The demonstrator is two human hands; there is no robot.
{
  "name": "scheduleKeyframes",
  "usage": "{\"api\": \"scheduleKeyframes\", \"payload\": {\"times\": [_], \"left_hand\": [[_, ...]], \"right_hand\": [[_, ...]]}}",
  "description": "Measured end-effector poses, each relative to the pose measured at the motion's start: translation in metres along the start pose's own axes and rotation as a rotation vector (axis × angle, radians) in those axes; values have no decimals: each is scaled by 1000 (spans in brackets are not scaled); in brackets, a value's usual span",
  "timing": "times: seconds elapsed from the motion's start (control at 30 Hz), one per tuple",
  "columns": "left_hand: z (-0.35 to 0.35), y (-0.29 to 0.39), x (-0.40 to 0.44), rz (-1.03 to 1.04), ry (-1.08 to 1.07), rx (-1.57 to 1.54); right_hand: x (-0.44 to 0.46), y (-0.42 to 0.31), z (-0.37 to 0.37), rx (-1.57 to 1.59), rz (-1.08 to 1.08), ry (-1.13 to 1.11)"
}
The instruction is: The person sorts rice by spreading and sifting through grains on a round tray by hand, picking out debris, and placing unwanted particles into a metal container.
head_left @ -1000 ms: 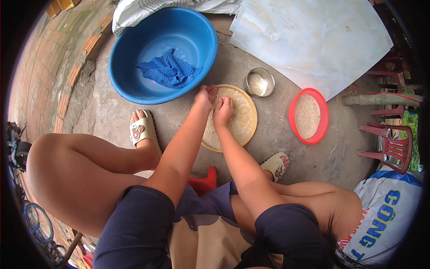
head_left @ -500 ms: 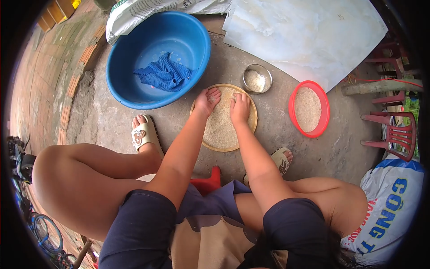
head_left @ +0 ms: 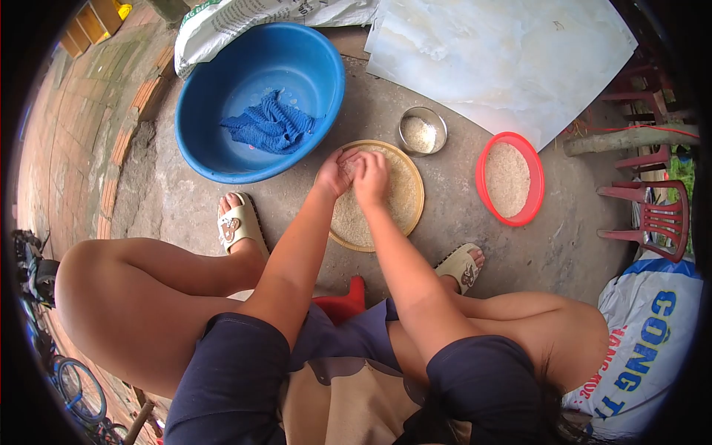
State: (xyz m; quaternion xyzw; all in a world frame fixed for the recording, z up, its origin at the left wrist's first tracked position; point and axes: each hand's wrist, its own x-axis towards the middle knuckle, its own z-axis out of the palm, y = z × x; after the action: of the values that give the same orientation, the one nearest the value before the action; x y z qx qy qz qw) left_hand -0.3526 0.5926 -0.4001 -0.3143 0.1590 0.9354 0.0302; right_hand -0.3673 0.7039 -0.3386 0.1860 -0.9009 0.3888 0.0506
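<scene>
Head view, clock centred on the woven tray (head_left: 414,196), twelve at the top of the frame. The tray rests on the concrete floor, spread with pale grain (head_left: 357,220). Left hand (head_left: 338,172): at ten o'clock over the rim, palm up, opened into a cup. Right hand (head_left: 371,178): at eleven, back upward, fingers bent toward the left palm; whether it grips anything cannot be told. Metal bowl (head_left: 443,139) at one o'clock, some grain inside. Red basin (head_left: 539,185) at three, also holding grain. Blue basin (head_left: 199,111) at ten, a crumpled blue cloth (head_left: 268,124) within.
</scene>
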Motion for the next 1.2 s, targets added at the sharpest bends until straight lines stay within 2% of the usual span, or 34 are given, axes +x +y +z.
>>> {"api": "scheduleKeyframes", "payload": {"times": [0.1,0.13,0.2,0.33,0.4,0.43,0.5,0.53,0.57,0.63,0.7,0.73,0.77,0.8,0.83,0.87,0.9,0.97,1.03,1.17,1.2], "left_hand": [[15,0,-11,38,97,-34],[16,0,-11,50,97,-18],[18,0,-12,62,95,-5],[21,-1,-15,63,109,38],[23,-1,-13,65,104,61],[22,-2,-12,78,130,54],[20,-4,-8,87,150,68],[19,-5,-4,101,195,21],[16,-5,1,116,239,-22],[11,-5,4,70,195,33],[12,-7,5,83,161,73],[-1,-7,15,21,47,-28],[-11,-6,20,14,45,-17],[-21,-6,24,-34,-51,-25],[-24,-4,26,-85,-147,-31],[-4,-8,20,-10,133,42],[15,-8,12,-16,134,64],[39,-7,4,-68,279,-14],[63,-10,3,-14,292,59],[135,-17,-8,34,149,-35],[150,-19,-12,106,-13,13]], "right_hand": [[5,31,-17,-304,163,7],[7,40,-22,-305,167,10],[12,53,-26,-320,12,-114],[25,41,-15,-384,78,-151],[32,34,-1,-249,243,-254],[29,30,5,-248,246,-247],[21,21,16,219,424,-145],[17,22,25,320,445,-28],[15,13,25,333,453,-8],[8,0,24,399,346,148],[6,-8,23,472,355,93],[7,-6,25,432,277,-37],[8,-9,21,390,198,-167],[10,-8,13,391,93,-105],[11,-7,6,397,100,-92],[9,-4,0,253,128,27],[7,-1,-5,110,161,146],[-1,18,-16,-78,221,211],[-14,37,-28,-238,306,143],[-28,61,-29,-226,298,183],[-29,59,-30,-234,273,180]]}}
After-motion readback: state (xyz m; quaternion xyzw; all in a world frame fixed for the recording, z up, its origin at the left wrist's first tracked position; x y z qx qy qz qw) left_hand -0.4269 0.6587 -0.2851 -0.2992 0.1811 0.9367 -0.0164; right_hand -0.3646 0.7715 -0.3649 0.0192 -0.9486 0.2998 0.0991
